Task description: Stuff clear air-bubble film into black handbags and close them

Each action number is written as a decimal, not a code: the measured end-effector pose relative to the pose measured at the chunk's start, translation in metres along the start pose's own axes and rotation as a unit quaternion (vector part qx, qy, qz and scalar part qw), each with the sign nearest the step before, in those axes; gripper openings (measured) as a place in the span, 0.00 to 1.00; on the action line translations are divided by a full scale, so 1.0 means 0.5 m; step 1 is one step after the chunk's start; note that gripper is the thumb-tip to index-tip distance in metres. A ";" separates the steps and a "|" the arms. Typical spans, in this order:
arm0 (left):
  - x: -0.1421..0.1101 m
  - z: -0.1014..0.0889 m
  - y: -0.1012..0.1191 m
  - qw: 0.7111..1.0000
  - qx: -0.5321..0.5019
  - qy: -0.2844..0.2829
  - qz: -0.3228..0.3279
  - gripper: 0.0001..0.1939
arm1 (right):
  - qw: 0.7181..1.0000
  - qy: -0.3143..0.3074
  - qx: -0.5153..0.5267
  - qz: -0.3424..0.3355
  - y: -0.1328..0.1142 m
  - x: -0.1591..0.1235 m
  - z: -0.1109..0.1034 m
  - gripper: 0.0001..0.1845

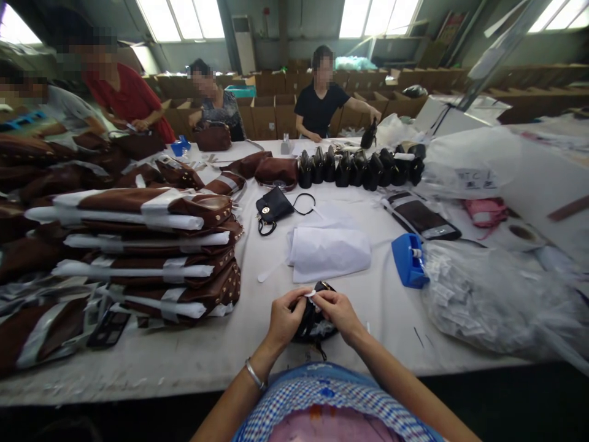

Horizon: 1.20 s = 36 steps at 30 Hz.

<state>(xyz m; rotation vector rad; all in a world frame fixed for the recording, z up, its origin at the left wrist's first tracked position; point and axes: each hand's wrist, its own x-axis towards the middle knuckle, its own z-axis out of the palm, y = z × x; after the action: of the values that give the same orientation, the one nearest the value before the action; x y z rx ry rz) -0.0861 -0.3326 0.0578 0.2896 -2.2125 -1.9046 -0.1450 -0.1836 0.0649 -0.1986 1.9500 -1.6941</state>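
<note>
Close to my body, a small black bag (301, 333) rests on the white table. My left hand (286, 314) is over its left side, thumb and fingers pinched on a small white strip (311, 294). From the other side my right hand (339, 312) pinches the same strip, just above the bag. Whether the strip is paper or tape I cannot make out. Some crumpled pale wrapping shows at the bag, partly covered by my fingers. Beyond my hands lies a stack of white paper sheets (329, 252).
Taped brown bags (188, 215) are piled high at left. A blue tape dispenser (407, 261) and a clear plastic sack of white packets (478, 294) stand at right. A black handbag (276, 205) and a row of small black bags (343, 169) lie farther back. Several people work beyond.
</note>
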 end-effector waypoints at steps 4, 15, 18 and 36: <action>0.003 -0.005 0.001 0.998 -0.030 0.015 -0.046 0.18 | 1.000 0.002 -0.007 0.001 0.002 -0.003 0.009 0.23; 0.021 -0.004 0.017 0.980 -0.137 -0.022 -0.141 0.17 | 0.976 0.042 -0.178 -0.119 -0.021 -0.022 0.001 0.15; 0.022 -0.004 0.019 0.980 -0.135 -0.006 -0.146 0.18 | 0.915 0.104 -0.316 -0.230 -0.026 -0.024 -0.016 0.10; 0.046 -0.012 0.014 0.983 -0.129 0.088 -0.093 0.15 | 0.729 -0.041 -0.516 -0.448 0.001 -0.006 -0.041 0.11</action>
<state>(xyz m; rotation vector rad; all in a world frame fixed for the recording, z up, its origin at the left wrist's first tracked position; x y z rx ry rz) -0.1063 -0.3438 0.0664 0.6120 -1.8588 -2.1389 -0.1524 -0.1644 0.0667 -1.8181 2.6990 -0.6817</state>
